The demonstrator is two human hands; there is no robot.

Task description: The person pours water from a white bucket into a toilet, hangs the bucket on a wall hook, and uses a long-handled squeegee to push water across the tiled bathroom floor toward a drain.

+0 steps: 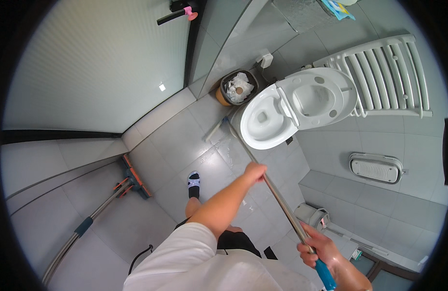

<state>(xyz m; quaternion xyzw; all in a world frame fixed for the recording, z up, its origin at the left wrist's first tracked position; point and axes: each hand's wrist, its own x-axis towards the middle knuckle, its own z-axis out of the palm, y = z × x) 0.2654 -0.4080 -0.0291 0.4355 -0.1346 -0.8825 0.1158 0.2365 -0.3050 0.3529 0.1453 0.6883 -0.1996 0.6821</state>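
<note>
My left hand (pixel 255 172) grips the middle of a long metal pole (pixel 282 201). Lower right, my right hand (pixel 316 243) is closed round the same pole, just above its blue handle grip (pixel 325 275). The pole slants up and left to a floor squeegee head (pixel 216 129), which lies on the wet grey tiles beside the base of a white toilet (pixel 262 118). Part of the head is hard to make out near the toilet base. The toilet's lid and seat (pixel 313 96) are raised.
A waste bin (pixel 224 95) with crumpled paper stands left of the toilet. A sponge mop (pixel 134 178) leans at the left. A white towel radiator (pixel 387 78) is on the wall behind the toilet. A grey bucket (pixel 309 214) stands at the right.
</note>
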